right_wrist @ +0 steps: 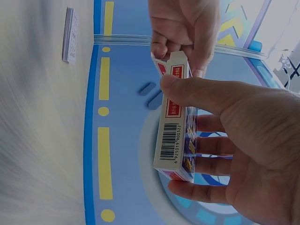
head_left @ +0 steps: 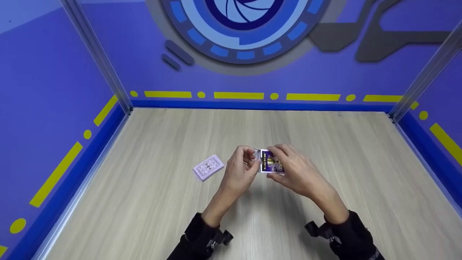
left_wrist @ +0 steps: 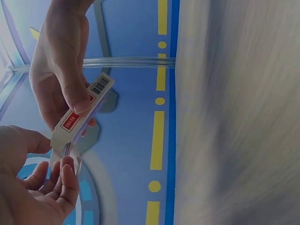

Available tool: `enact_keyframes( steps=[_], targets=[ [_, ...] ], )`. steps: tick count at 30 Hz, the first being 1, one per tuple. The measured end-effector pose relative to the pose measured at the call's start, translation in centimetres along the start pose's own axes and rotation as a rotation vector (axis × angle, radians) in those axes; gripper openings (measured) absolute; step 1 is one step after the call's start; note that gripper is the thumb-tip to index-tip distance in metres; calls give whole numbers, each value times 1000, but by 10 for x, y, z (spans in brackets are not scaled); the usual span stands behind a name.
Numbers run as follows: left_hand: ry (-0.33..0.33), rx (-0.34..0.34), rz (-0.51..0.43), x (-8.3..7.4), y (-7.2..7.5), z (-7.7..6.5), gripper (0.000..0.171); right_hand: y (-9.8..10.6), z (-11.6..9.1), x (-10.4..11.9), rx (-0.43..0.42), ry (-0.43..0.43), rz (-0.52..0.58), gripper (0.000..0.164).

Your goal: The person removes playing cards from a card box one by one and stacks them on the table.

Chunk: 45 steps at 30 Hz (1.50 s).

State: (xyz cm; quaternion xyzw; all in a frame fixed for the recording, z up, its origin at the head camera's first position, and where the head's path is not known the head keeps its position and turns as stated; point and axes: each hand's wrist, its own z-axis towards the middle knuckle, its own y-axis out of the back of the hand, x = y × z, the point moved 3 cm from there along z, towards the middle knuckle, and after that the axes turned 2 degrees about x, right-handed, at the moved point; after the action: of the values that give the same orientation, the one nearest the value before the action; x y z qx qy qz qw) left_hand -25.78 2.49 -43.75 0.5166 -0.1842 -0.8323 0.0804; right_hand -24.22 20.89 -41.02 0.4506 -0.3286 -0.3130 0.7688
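Held up over the table is a small playing-card box [head_left: 267, 163], dark printed on its face, with a barcode and red labels along its narrow white side [right_wrist: 169, 140]. My right hand [head_left: 299, 169] grips it, thumb on the narrow side and fingers behind. At the box's left end, my left hand [head_left: 239, 169] pinches the lifted end flap [left_wrist: 75, 161] between thumb and curled fingers. The inside of the box is mostly hidden. A squared deck of cards [head_left: 208, 167] with a pale purple patterned back lies on the table, left of my left hand.
The wood-grain table [head_left: 144, 216] is enclosed by a printed blue back wall [head_left: 238, 81] and side walls with yellow marks. Metal posts [head_left: 99, 54] stand at the back corners. Both wrists wear black straps with small mounts.
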Motion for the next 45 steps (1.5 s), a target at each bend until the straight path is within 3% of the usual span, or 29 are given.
enact_keyframes(
  steps=[5,11,21,31,35,40,45],
  targets=[
    [107,38,-80,7,-3,1,25,-1,0,1,8,8,1,70],
    [183,49,-120,14,-2,1,26,-2,0,2,12,7,1,72],
    [208,55,-59,15,1,2,18,-5,1,2,22,16,-30,71],
    [262,16,-109,14,2,2,5,-10,2,-1,35,-4,-12,71],
    [276,10,-157,13,6,3,7,-11,2,-3,43,-18,-2,71],
    [234,34,-140,9,17,6,32,-9,3,-6,37,-29,5,70],
    [94,97,58,2,28,7,48,-8,2,-6,33,-22,7,70]
  ],
)
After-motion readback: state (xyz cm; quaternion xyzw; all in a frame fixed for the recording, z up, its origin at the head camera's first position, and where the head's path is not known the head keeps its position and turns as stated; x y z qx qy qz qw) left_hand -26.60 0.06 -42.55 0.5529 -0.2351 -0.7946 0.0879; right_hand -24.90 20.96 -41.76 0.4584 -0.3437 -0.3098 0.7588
